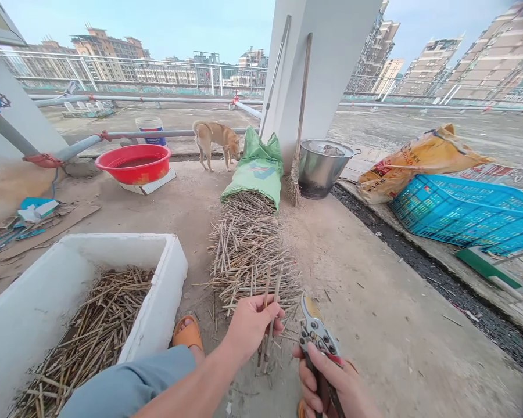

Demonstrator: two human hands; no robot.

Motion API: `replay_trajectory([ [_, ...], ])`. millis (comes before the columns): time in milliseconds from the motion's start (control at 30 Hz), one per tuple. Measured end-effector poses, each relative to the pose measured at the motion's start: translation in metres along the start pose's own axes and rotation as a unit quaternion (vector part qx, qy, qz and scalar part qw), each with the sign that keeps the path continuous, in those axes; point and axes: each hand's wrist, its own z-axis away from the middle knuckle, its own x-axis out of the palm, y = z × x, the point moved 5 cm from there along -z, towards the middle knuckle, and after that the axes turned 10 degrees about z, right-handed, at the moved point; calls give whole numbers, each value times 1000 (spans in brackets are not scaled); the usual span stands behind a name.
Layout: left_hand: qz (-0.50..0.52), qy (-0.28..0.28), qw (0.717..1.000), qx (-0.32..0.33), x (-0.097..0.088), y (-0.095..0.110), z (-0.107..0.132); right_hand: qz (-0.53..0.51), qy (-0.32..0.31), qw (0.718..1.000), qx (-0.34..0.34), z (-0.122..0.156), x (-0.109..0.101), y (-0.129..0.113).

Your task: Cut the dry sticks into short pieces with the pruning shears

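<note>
My left hand [255, 325] is closed around a few dry plant stalks [276, 290], which stand nearly upright between thumb and fingers. Just to the right, my right hand [326, 374] grips a pair of pruning shears [317, 326], its blades pointing up and away from me. Beyond both hands, a heap of loose cut stalks [248, 255] spills across the ground from the mouth of a green sack [257, 171]. At my left, a white foam box [169, 273] holds many short stalk pieces [100, 319].
A tan dog [215, 142] stands behind the sack, near a red basin [135, 165]. A broom [303, 116] and a metal pot [325, 168] are by the pillar [322, 58]. To the right lie a blue crate [462, 209] and a yellow sack [418, 162] beside a dark gutter [418, 267].
</note>
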Motion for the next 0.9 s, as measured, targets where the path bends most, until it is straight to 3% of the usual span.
replay_trajectory([
  [100, -53, -39, 998, -7, 5, -4, 2, -17, -112, 994, 2, 4, 17, -11],
  [167, -88, -70, 994, 2, 10, -4, 5, -26, -137, 990, -10, 4, 21, -19],
  [333, -139, -67, 988, 21, 14, -3, 10, -46, -115, 992, -14, 3, 19, -28],
  [533, -203, -56, 976, 58, 12, -6, 13, -29, -29, 999, 14, -4, 16, -13],
  [667, -256, -16, 964, 66, 2, -19, 8, -46, 20, 998, 42, -13, 11, 5],
  [733, -255, 24, 966, 37, -8, -19, 7, -45, 30, 998, 32, -20, 3, 12],
  [800, -215, 78, 974, -4, -22, -5, 9, -19, 66, 998, -5, -31, -15, 18],
  [900, -125, 184, 975, -2, -60, 53, 21, 112, 181, 976, -55, -55, -56, 24],
])
